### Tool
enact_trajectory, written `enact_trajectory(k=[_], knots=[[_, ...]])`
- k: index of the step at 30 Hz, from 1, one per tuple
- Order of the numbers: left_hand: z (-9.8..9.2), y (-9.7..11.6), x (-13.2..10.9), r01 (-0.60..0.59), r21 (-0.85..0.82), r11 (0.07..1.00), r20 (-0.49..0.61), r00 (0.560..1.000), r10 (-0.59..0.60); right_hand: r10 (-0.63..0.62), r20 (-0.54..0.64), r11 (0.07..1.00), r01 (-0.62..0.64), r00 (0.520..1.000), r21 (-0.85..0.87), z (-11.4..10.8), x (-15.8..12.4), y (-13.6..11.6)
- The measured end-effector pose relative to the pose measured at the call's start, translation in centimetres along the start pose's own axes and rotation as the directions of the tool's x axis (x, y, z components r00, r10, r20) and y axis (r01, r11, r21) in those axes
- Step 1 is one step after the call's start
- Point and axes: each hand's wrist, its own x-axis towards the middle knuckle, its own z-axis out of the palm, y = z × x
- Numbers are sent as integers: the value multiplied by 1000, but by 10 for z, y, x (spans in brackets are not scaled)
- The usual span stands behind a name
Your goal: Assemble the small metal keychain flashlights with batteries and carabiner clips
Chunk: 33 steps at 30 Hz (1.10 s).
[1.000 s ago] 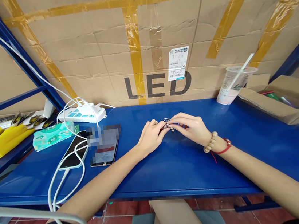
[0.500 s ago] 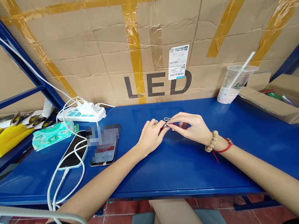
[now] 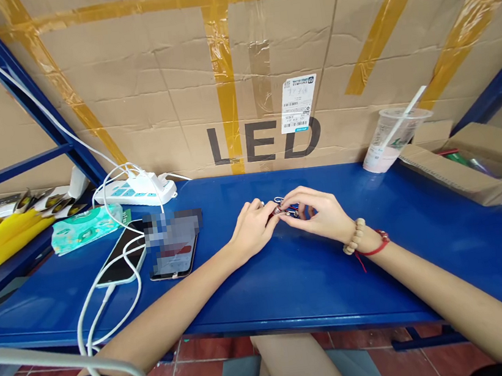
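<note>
Both my hands meet at the middle of the blue table (image 3: 300, 280). My left hand (image 3: 253, 231) is curled, its fingertips pinching a small red and silver metal clip (image 3: 281, 207). My right hand (image 3: 319, 213), with a bead bracelet and red string at the wrist, pinches the same small item from the right side. The item is mostly hidden between the fingertips, with a silver loop showing on top. Both hands rest on or just above the table surface.
Two phones (image 3: 173, 250) with white charging cables lie left of my hands, behind them a white power strip (image 3: 138, 193) and a green wipes pack (image 3: 85, 228). Yellow gloves (image 3: 3, 239) lie far left. A plastic cup with straw (image 3: 388, 145) and an open cardboard box (image 3: 475, 168) stand right.
My right hand's fingers have curled a little more round the small clip. Otherwise the hands stay in place.
</note>
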Motion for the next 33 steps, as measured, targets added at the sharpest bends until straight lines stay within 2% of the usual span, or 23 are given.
enact_trajectory(k=[3, 6, 9, 12, 17, 21, 27, 33], knots=[[-1, 1, 1, 48, -23, 999, -49, 998, -49, 35, 13, 990, -32, 999, -136, -5, 2, -3], [-1, 1, 1, 82, -37, 996, -74, 994, -85, 107, 134, 947, -60, 985, -316, -9, 4, -1], [1, 1, 1, 81, -39, 996, -73, 994, -83, 195, 278, 911, -68, 941, -407, -9, 5, 4], [1, 1, 0, 55, -24, 998, -58, 997, -56, 266, 355, 896, -95, 896, -434, -9, 5, 6], [0, 4, -1, 40, -1, 999, -31, 999, -40, 393, 354, 840, -175, 849, -514, -13, 7, 0], [-1, 6, -2, 4, 2, 1000, -24, 1000, -4, 409, 372, 835, -178, 833, -521, -14, 8, -1], [1, 8, -5, -27, -40, 999, -68, 997, 25, 356, 370, 859, -144, 858, -491, -4, 5, -2], [0, 9, -5, -38, -36, 999, -43, 998, 36, 342, 346, 867, -151, 874, -475, 0, 5, -4]])
